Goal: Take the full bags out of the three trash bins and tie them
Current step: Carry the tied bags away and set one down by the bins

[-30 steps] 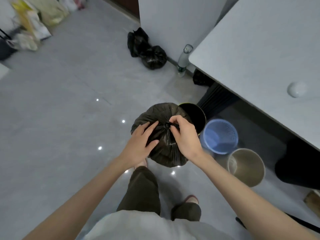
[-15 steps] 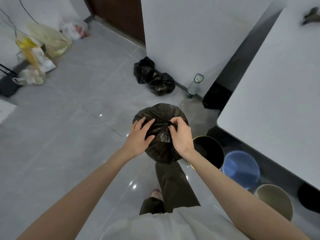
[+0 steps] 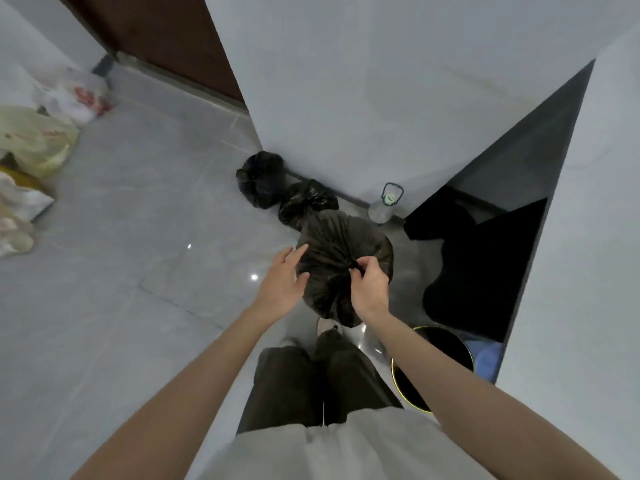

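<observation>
- Grey glossy tiles make up the floor [image 3: 138, 271], with small light spots reflected in them.
- White wall [image 3: 381, 81] stands at twelve o'clock, and a brown door [image 3: 156, 36] at eleven o'clock.
- White table [image 3: 588, 271] fills the three o'clock side, with dark shapes in the shadow beneath it.
- Pale shopping bags [image 3: 38, 140] lie on the floor from nine to ten o'clock.
- Their red print is too blurred to read.
- Clear bottle [image 3: 384, 204] stands at the foot of the wall at one o'clock; its green label is too small to read.
- Two black tied bags [image 3: 261, 178] sit side by side against the wall at twelve o'clock.
- Black bin [image 3: 436, 368] stands at five o'clock beside the person's legs, and a blue bin [image 3: 488, 362] peeks out just past it, under the table edge.
- Near the middle of the view, the full dark bag [image 3: 339, 251] hangs off the floor, in front of the tied bags.
- Right hand [image 3: 369, 289] is at the bag's four o'clock, its fingers curled and pinching the knot [image 3: 351, 263] at the top.
- Left hand [image 3: 282, 282] is at the bag's nine o'clock, fingers straight and spread, grasping nothing; its thumb lies against the bag's side.
</observation>
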`<act>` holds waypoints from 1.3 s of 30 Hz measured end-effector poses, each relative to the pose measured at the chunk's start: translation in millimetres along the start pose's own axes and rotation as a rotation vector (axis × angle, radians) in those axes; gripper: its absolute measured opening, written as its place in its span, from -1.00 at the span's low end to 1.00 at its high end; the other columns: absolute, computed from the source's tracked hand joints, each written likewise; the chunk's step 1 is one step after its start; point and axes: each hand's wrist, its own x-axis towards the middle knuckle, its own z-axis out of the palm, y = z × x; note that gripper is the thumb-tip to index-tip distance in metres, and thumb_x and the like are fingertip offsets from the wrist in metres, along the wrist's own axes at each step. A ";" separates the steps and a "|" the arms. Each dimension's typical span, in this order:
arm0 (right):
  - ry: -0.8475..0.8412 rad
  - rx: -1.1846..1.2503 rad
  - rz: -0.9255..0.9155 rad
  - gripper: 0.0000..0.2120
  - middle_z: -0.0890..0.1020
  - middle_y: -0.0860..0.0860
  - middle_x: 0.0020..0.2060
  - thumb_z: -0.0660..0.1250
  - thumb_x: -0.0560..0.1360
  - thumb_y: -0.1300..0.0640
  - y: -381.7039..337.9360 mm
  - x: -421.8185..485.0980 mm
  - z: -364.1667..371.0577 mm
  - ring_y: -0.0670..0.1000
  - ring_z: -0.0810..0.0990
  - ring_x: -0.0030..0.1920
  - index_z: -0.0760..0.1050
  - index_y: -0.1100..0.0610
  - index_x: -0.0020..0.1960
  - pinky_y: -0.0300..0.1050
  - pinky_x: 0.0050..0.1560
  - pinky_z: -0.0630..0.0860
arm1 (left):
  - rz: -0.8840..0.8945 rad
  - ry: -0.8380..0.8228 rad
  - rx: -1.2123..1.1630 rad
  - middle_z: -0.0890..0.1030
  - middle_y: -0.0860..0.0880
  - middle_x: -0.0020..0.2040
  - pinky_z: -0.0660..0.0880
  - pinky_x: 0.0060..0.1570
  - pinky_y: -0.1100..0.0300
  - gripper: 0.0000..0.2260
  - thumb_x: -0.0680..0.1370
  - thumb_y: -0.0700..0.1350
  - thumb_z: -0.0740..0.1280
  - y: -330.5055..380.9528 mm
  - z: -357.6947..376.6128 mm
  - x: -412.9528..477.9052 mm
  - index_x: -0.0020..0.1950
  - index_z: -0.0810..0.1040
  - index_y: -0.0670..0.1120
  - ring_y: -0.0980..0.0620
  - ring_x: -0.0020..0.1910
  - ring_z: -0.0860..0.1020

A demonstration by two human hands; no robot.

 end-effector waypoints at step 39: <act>0.200 0.380 0.354 -0.73 0.62 0.09 0.11 0.29 0.55 0.16 123.5 378.7 180.3 0.02 0.55 0.13 0.52 0.22 0.21 -0.28 0.03 0.40 | -0.426 -0.470 -0.523 0.38 -0.04 0.38 0.35 0.23 0.15 -0.46 0.61 -0.31 0.14 -102.9 159.9 394.4 0.53 0.08 0.00 0.00 0.32 0.39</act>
